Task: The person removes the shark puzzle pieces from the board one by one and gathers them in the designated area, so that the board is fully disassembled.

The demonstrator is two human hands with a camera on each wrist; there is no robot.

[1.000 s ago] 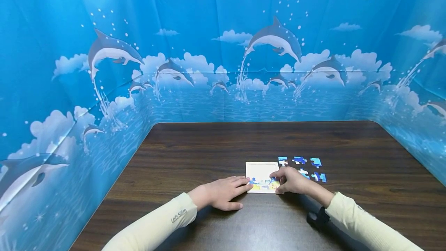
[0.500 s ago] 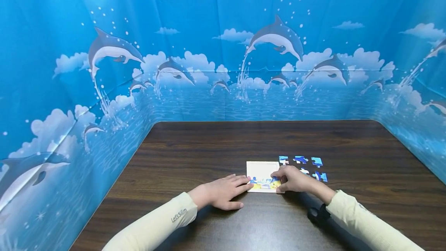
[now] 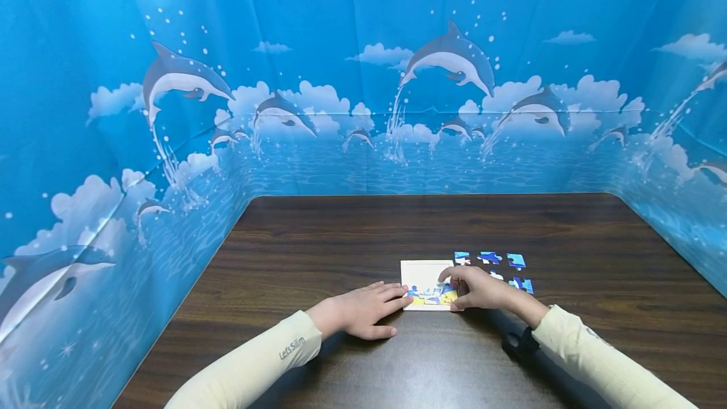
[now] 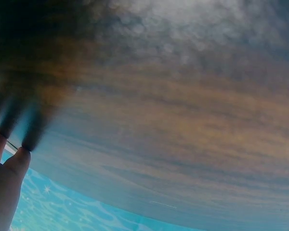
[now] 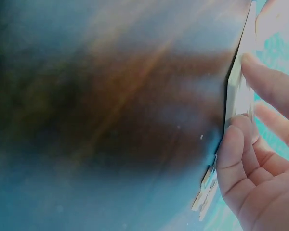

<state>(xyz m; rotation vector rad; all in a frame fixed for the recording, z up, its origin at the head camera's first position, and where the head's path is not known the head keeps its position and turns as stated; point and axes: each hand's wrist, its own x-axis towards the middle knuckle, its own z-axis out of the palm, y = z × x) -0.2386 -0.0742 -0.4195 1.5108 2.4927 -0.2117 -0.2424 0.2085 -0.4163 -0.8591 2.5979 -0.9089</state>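
A small white puzzle board [image 3: 426,268] lies on the table, its near part filled with yellow and blue jigsaw pieces [image 3: 431,298]. My left hand [image 3: 366,311] lies flat with spread fingers, its fingertips on the board's left edge. My right hand [image 3: 479,289] grips the board's near right corner. Its thumb is at the near edge, and in the right wrist view curled fingers [image 5: 231,151] lie against the board's side [image 5: 233,98]. The right index finger is bent above the pieces; whether it touches one I cannot tell. The left wrist view shows only part of the left hand [image 4: 5,185].
Several loose jigsaw pieces lie right of the board, among them a blue piece [image 3: 516,261] and a blue and white piece [image 3: 521,284]. My right hand partly covers one. The dark wooden table [image 3: 329,232] is bordered by a blue dolphin curtain [image 3: 318,163].
My right index finger has risen slightly and drawn back over the board. The left hand stays in place. The view has shifted a little.
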